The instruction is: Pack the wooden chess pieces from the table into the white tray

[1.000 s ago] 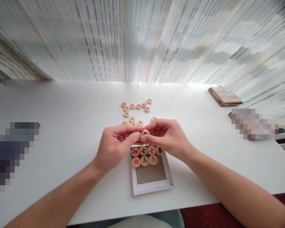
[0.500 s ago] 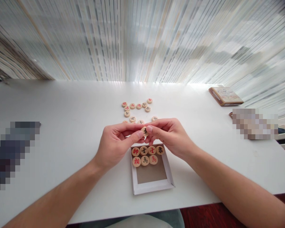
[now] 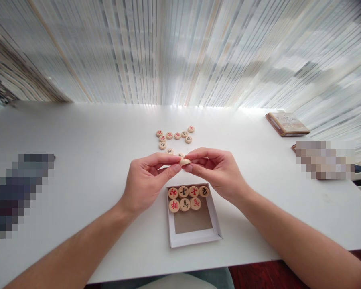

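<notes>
Between the fingertips of both hands is a round wooden Chinese chess piece (image 3: 185,161), tilted so that mostly its pale rim shows. My left hand (image 3: 152,172) pinches it from the left, and my right hand (image 3: 212,168) pinches it from the right. Just below the hands lies an open white box (image 3: 195,242) with a brown bottom. Inside it, several chess pieces (image 3: 184,205) lie face up in two rows, with red and black characters. The upper row spans the box's width; the lower row leaves brown bottom showing at the right.
Beyond my hands, several loose chess pieces (image 3: 169,135) are scattered on the white table (image 3: 108,132), some partly hidden by my fingers. A flat printed box (image 3: 289,123) sits at the back right, near a blurred item (image 3: 323,160). Another blurred dark item (image 3: 21,192) lies at the left.
The held chess piece has been turned: its black character faced me before, and now mainly its edge shows. Both hands remain above the box. The view has shifted slightly.
</notes>
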`<control>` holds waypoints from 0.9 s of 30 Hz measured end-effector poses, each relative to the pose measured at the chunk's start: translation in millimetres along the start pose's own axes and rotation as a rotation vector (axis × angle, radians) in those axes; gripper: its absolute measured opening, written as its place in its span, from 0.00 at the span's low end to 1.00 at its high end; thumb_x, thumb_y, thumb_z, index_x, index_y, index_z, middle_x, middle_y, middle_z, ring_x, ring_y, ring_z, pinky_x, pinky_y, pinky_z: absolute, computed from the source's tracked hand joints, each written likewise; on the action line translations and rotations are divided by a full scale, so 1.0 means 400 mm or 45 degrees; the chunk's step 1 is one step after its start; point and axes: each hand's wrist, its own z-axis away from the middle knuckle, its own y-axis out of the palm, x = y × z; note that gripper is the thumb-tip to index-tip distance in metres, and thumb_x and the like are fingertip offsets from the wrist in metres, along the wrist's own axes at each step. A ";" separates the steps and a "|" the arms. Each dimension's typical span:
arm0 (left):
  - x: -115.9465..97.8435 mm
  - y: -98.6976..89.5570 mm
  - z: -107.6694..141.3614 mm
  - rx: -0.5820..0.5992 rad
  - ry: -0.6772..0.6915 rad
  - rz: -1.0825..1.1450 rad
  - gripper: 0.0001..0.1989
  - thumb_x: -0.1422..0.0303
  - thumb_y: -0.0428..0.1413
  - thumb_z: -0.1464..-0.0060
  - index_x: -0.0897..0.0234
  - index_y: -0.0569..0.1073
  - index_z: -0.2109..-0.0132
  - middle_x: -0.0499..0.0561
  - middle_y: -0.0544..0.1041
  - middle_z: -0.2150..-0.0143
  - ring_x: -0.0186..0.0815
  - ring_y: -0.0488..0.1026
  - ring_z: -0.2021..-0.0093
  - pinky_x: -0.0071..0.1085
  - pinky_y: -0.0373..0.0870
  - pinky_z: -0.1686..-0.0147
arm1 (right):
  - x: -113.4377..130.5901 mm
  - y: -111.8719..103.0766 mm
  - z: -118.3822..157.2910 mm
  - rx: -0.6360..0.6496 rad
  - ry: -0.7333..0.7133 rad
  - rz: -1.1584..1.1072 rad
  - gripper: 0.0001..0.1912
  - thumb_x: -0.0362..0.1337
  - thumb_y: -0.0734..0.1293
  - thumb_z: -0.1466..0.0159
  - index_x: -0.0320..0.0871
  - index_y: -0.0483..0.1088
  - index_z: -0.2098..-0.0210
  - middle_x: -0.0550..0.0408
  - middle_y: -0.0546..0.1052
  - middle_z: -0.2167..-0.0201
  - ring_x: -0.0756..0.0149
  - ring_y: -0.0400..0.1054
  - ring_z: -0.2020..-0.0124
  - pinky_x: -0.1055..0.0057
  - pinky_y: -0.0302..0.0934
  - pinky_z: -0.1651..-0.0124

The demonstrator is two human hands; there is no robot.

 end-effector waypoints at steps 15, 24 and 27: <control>0.001 0.005 0.004 -0.015 -0.079 0.125 0.09 0.72 0.75 0.45 0.59 0.90 0.57 0.49 0.90 0.61 0.35 0.87 0.63 0.29 0.88 0.58 | 0.003 -0.007 -0.005 0.094 0.232 -0.099 0.11 0.40 0.83 0.36 0.46 0.87 0.55 0.53 0.87 0.66 0.68 0.80 0.68 0.73 0.76 0.64; 0.002 0.007 0.008 0.036 -0.035 0.052 0.12 0.72 0.75 0.46 0.58 0.90 0.54 0.50 0.90 0.59 0.36 0.87 0.61 0.28 0.88 0.57 | 0.014 0.001 -0.001 0.042 0.426 -0.164 0.15 0.42 0.85 0.41 0.43 0.88 0.57 0.52 0.86 0.68 0.69 0.79 0.69 0.74 0.76 0.65; 0.003 0.006 0.005 0.034 -0.089 0.085 0.10 0.70 0.75 0.45 0.58 0.90 0.55 0.50 0.90 0.60 0.35 0.87 0.64 0.28 0.88 0.59 | 0.015 -0.003 0.000 0.095 0.418 -0.154 0.16 0.42 0.84 0.39 0.44 0.88 0.53 0.51 0.87 0.66 0.68 0.80 0.67 0.73 0.77 0.62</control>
